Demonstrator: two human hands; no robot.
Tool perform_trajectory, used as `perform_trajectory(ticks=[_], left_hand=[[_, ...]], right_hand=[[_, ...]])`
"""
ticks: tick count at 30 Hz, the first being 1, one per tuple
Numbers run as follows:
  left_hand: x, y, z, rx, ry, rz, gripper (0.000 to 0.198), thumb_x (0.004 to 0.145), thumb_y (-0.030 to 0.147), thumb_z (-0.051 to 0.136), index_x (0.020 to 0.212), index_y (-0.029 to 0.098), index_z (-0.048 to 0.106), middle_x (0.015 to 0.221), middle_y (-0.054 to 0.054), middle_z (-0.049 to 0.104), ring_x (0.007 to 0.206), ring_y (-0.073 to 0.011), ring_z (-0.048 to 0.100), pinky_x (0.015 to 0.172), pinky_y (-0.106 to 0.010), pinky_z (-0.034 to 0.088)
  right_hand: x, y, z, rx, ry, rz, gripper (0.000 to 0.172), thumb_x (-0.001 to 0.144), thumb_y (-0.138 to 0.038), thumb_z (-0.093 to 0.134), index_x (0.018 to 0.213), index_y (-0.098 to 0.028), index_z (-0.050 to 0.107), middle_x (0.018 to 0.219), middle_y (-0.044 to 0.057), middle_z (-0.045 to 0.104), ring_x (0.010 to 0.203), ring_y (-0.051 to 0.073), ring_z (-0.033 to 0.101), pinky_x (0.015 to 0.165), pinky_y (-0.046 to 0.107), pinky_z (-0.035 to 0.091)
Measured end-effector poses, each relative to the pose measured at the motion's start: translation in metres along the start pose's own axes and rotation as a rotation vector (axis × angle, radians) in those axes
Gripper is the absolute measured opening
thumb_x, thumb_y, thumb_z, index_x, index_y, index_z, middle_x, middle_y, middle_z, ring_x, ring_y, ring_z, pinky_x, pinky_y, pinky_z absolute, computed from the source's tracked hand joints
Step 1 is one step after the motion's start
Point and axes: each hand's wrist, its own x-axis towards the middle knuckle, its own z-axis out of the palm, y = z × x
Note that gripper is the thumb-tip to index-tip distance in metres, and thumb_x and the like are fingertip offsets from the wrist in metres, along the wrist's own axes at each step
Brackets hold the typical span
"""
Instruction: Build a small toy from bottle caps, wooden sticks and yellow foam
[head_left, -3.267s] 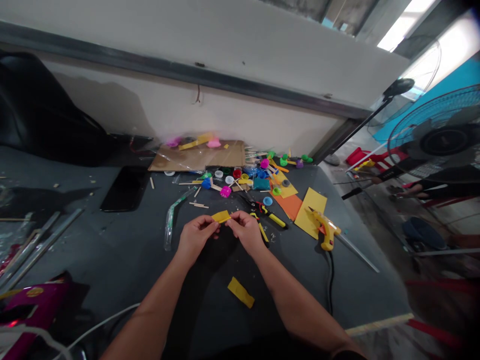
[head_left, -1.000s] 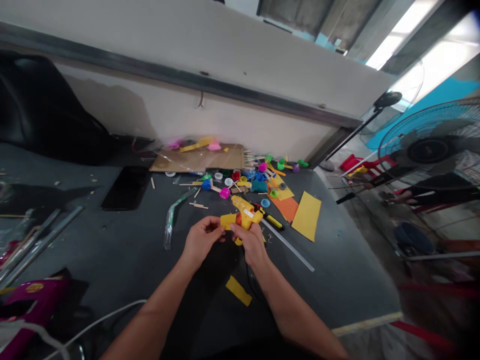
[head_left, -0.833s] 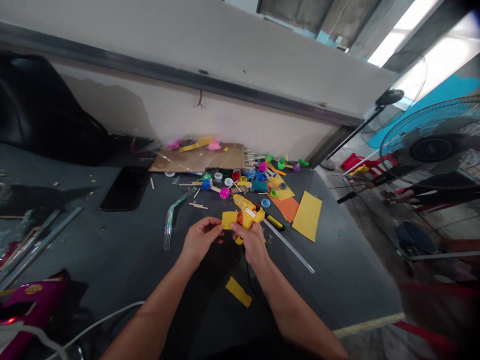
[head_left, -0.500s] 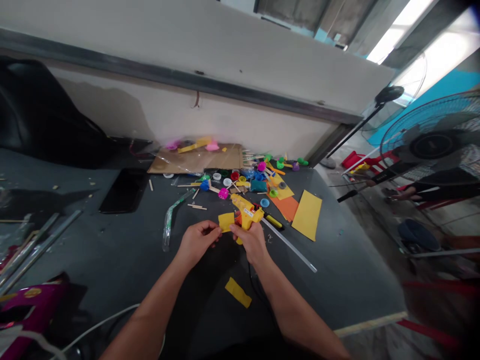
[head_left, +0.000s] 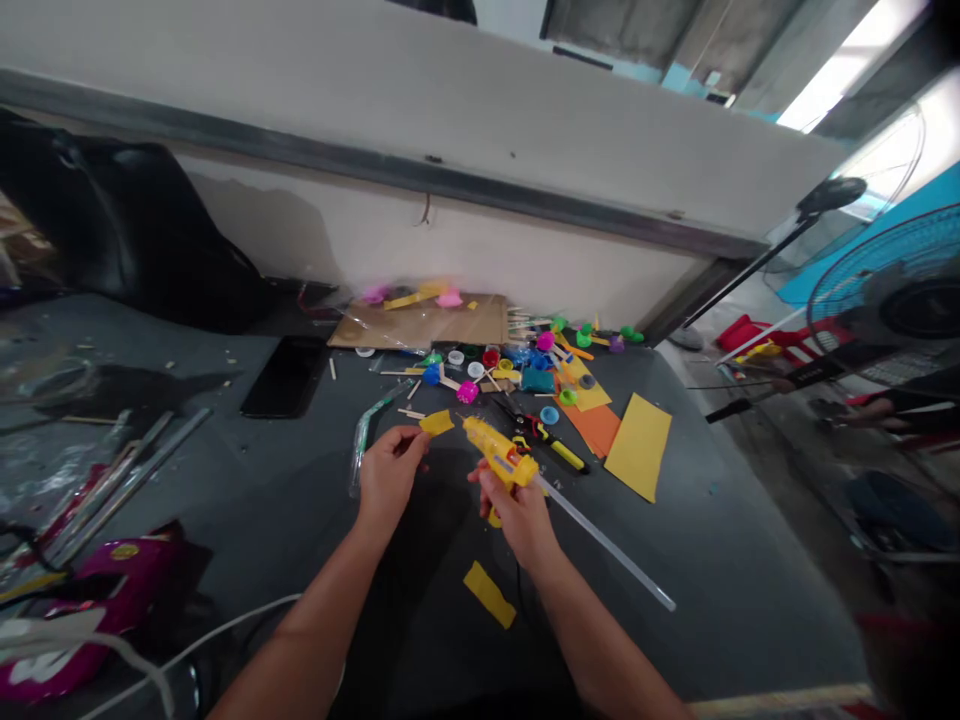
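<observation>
My left hand [head_left: 388,472] pinches a small yellow foam piece [head_left: 436,423] just above the dark table [head_left: 225,500]. My right hand [head_left: 517,510] grips a yellow glue gun [head_left: 501,455] by its handle, nozzle pointing up-left toward the foam piece, a little apart from it. A clear glue stick [head_left: 607,545] juts out behind the gun to the lower right. Another yellow foam strip [head_left: 489,594] lies on the table between my forearms.
Yellow sheet [head_left: 640,459] and orange sheet [head_left: 596,427] lie right of the gun. Coloured caps, sticks and pliers [head_left: 540,432] clutter the back, by a cardboard sheet [head_left: 427,322]. A black phone [head_left: 285,375] lies left. A fan [head_left: 892,310] stands at right.
Earlier both hands held the foam piece and the gun lay at right. My right hand has since picked the gun up; now the gun and the foam have drawn slightly apart.
</observation>
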Motion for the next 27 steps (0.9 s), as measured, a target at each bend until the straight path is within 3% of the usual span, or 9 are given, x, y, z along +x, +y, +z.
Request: perform_trajectory(ticks=[4, 10, 27], left_hand=[[-0.001, 0.004, -0.002, 0.126, 0.05, 0.034, 0.022, 0.073, 0.035, 0.059, 0.082, 0.017, 0.066, 0.065, 0.001, 0.063, 0.052, -0.012, 0.058, 0.05, -0.022, 0.046], [-0.005, 0.005, -0.003, 0.232, 0.065, 0.106, 0.021, 0.077, 0.037, 0.057, 0.08, 0.018, 0.066, 0.068, 0.001, 0.066, 0.053, -0.0118, 0.06, 0.055, -0.022, 0.045], [-0.007, 0.005, -0.001, 0.265, 0.075, 0.157, 0.021, 0.077, 0.037, 0.057, 0.083, 0.019, 0.067, 0.072, -0.001, 0.07, 0.06, -0.0145, 0.064, 0.059, -0.023, 0.048]], right_hand=[[-0.005, 0.008, 0.008, -0.151, -0.087, 0.012, 0.037, 0.081, -0.049, 0.053, 0.092, -0.015, 0.062, 0.067, 0.0, 0.055, 0.05, 0.01, 0.051, 0.047, 0.023, 0.043], [-0.003, 0.016, 0.007, -0.238, -0.112, -0.012, 0.036, 0.084, -0.049, 0.05, 0.087, -0.015, 0.061, 0.058, -0.002, 0.049, 0.046, 0.01, 0.049, 0.045, 0.022, 0.04], [-0.001, 0.023, 0.008, -0.263, -0.11, 0.033, 0.034, 0.084, -0.049, 0.049, 0.079, -0.017, 0.059, 0.048, -0.004, 0.047, 0.043, 0.011, 0.047, 0.042, 0.021, 0.035]])
